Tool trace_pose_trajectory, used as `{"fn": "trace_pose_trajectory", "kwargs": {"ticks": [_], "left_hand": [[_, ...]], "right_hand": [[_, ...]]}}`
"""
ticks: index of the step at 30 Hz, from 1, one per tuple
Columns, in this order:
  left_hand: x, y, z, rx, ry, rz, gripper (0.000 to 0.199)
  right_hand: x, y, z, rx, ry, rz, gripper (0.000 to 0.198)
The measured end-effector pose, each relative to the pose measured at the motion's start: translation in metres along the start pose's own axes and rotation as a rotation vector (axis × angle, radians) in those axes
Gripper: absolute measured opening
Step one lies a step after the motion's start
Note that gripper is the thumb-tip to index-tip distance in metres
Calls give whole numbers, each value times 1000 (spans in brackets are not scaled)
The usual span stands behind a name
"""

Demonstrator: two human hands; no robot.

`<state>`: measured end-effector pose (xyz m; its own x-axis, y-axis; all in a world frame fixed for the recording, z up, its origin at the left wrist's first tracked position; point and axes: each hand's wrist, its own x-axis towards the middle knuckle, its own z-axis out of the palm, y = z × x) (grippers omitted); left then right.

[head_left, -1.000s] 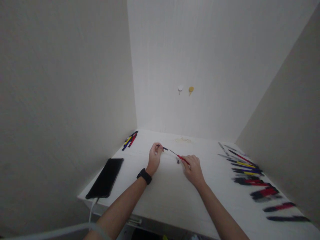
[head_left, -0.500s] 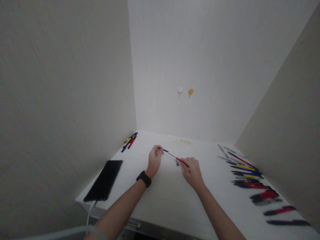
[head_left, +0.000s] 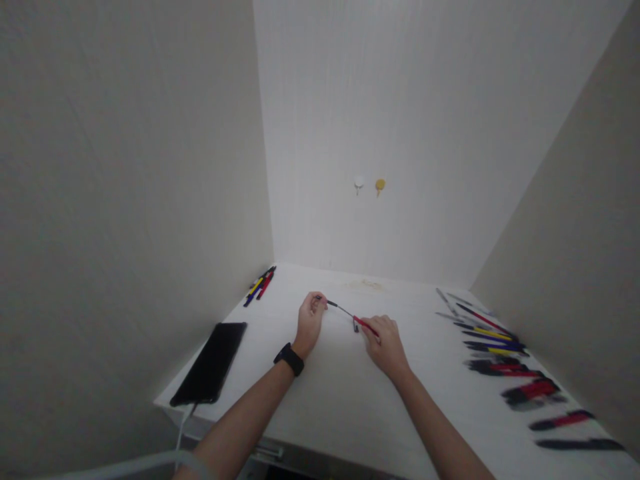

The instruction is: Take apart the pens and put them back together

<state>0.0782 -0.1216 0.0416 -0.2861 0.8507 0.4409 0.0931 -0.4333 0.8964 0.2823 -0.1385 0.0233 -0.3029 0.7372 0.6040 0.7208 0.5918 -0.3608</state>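
Observation:
My left hand (head_left: 310,321), with a black watch (head_left: 290,359) on its wrist, is closed around a dark pen piece (head_left: 332,304). From that piece a thin pen refill (head_left: 345,311) runs to the red pen barrel (head_left: 364,324). My right hand (head_left: 386,345) pinches this barrel between thumb and fingers. Whether the refill's tip sits inside the barrel is too small to tell. Just beside the right fingertips, a small dark piece (head_left: 356,328) rests on the white table (head_left: 330,393).
Several pens and pen parts (head_left: 500,367) lie in a row along the right edge. A small pile of pens (head_left: 260,285) is at the back left. A black tablet-like device (head_left: 210,363) with a white cable (head_left: 184,423) lies left. Two hooks (head_left: 380,185) hang on the back wall.
Both hands keep nearly the same pose and the same grip on the pen parts. The whole view has shifted very slightly.

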Motion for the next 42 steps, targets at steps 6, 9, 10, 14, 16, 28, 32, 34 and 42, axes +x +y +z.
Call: {"fn": "trace_pose_trajectory", "kwargs": {"ticks": [6, 9, 10, 14, 16, 28, 32, 34, 42], "left_hand": [[1, -1, -2, -6, 26, -6, 23], [0, 0, 0, 10, -12, 3, 22], [-1, 1, 0, 17, -20, 8, 22], [-2, 2, 0, 45, -26, 31, 19], [-2, 1, -1, 68, -35, 35, 18], [-3, -4, 5, -11, -264, -48, 23], [-5, -7, 6, -105, -311, -82, 26], [-4, -8, 5, -120, -316, -93, 26], [-6, -1, 4, -113, -364, -81, 23]], "right_hand": [[0, 2, 1, 2, -4, -1, 24], [0, 3, 2, -8, -8, -3, 24], [0, 3, 2, -11, -7, -3, 24], [0, 2, 2, -17, 4, -6, 25], [0, 2, 1, -19, 0, -4, 25], [1, -4, 0, -4, -6, -58, 23], [0, -7, -1, 27, -3, -77, 23], [-1, -8, -1, 40, -1, -83, 23], [-1, -8, 2, 34, 2, -85, 22]]}}
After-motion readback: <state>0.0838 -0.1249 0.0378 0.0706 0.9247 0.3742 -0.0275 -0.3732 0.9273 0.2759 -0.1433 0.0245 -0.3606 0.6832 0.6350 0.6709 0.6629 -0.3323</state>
